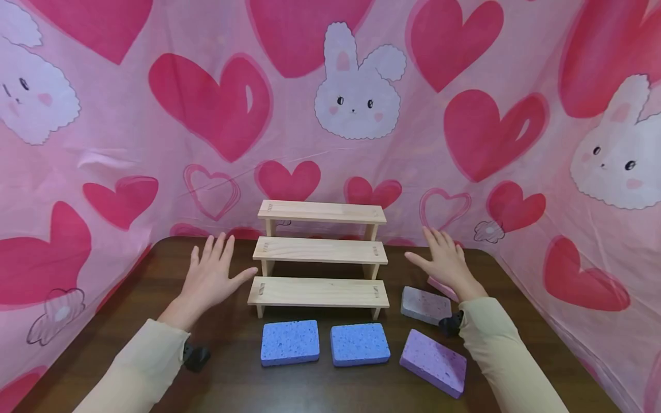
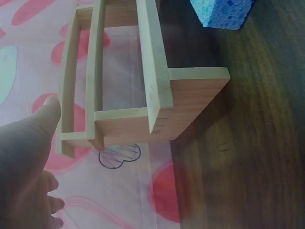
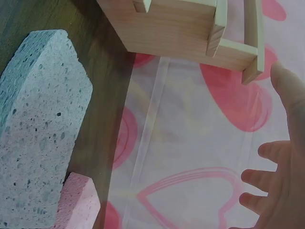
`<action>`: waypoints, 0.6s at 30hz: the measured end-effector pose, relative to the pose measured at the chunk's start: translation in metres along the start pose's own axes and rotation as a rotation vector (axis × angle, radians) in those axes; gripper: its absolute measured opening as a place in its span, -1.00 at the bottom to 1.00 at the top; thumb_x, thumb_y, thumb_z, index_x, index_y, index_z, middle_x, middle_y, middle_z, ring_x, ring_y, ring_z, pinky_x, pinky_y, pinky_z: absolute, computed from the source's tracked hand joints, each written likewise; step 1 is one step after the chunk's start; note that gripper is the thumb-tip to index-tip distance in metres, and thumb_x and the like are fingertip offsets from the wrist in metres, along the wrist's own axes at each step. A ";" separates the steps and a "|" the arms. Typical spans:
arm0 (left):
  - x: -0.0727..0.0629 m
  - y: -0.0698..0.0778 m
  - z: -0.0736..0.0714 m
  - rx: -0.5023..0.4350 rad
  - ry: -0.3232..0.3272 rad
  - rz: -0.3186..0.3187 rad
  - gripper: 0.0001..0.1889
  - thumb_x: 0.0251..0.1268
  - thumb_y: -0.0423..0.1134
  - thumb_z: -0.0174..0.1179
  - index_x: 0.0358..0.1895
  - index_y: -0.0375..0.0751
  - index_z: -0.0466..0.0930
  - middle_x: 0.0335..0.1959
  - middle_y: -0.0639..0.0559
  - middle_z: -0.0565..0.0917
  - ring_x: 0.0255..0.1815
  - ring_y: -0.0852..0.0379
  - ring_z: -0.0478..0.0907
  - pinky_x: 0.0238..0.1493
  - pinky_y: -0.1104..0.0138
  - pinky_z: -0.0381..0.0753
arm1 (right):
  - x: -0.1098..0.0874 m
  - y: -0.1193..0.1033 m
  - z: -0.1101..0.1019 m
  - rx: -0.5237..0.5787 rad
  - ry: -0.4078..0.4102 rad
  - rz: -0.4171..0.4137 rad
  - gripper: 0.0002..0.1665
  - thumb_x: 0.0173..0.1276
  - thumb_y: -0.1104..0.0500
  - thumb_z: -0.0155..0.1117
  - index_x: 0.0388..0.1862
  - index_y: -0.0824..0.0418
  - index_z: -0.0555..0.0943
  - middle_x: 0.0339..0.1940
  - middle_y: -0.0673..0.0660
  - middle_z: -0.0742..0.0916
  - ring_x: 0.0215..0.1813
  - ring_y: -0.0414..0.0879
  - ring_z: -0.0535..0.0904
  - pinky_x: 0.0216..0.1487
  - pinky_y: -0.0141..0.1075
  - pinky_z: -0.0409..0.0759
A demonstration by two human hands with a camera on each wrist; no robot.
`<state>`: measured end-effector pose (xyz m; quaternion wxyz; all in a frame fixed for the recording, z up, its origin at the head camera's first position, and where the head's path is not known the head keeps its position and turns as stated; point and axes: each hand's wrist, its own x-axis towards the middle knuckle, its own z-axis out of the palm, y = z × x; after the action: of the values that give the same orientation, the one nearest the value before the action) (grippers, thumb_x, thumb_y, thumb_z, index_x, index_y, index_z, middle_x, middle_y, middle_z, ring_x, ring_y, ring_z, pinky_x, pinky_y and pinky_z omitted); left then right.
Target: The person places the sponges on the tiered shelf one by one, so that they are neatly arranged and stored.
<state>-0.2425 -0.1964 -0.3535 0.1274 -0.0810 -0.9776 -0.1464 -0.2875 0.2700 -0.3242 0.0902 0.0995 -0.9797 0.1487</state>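
A three-step wooden rack (image 1: 319, 291) stands at the middle of the dark table, its steps bare. My left hand (image 1: 209, 275), fingers spread, hovers just left of the rack, with the thumb pointing toward it. On the other side my right hand (image 1: 445, 261) is likewise spread, above a grey sponge (image 1: 426, 305) and a mostly hidden pink sponge (image 1: 443, 288). Neither hand holds anything. Two blue sponges, one on the left (image 1: 290, 343) and one on the right (image 1: 360, 344), lie in front of the rack. A purple sponge (image 1: 434, 362) lies slanted at front right.
Behind and beside the table (image 1: 232, 378) hangs a pink cloth (image 1: 294, 126) printed with hearts and rabbits. The rack's back stands close to the table's far edge. Small dark devices are worn at both wrists.
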 end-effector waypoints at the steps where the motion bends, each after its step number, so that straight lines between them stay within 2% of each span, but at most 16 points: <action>1: 0.000 0.000 0.001 -0.004 0.001 0.006 0.02 0.12 0.32 0.03 0.40 -0.43 -0.08 0.38 -0.44 -0.05 0.37 -0.38 -0.24 0.25 -0.19 -0.46 | 0.000 0.001 0.000 0.001 0.000 -0.001 0.09 0.23 -0.38 0.00 0.46 0.28 -0.07 0.40 0.42 0.09 0.37 0.36 -0.15 0.21 0.35 -0.26; 8: -0.002 -0.003 0.005 -0.020 -0.012 0.025 0.02 0.12 0.30 0.06 0.40 -0.44 -0.08 0.38 -0.44 -0.05 0.37 -0.38 -0.22 0.26 -0.22 -0.37 | 0.000 0.013 0.003 0.028 0.004 -0.002 0.08 0.25 -0.37 0.00 0.46 0.30 -0.07 0.39 0.43 0.10 0.37 0.38 -0.11 0.19 0.37 -0.18; 18: -0.006 -0.005 0.010 -0.056 -0.027 0.034 -0.01 0.13 0.25 0.09 0.39 -0.45 -0.07 0.39 -0.42 -0.06 0.37 -0.38 -0.24 0.26 -0.21 -0.35 | -0.002 0.034 0.008 0.077 -0.007 -0.006 0.08 0.26 -0.34 0.02 0.45 0.35 -0.08 0.37 0.46 0.16 0.36 0.37 -0.06 0.21 0.32 -0.11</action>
<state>-0.2403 -0.1985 -0.3659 0.1144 -0.1031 -0.9732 -0.1706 -0.2942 0.3001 -0.3415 0.0831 0.1062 -0.9733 0.1857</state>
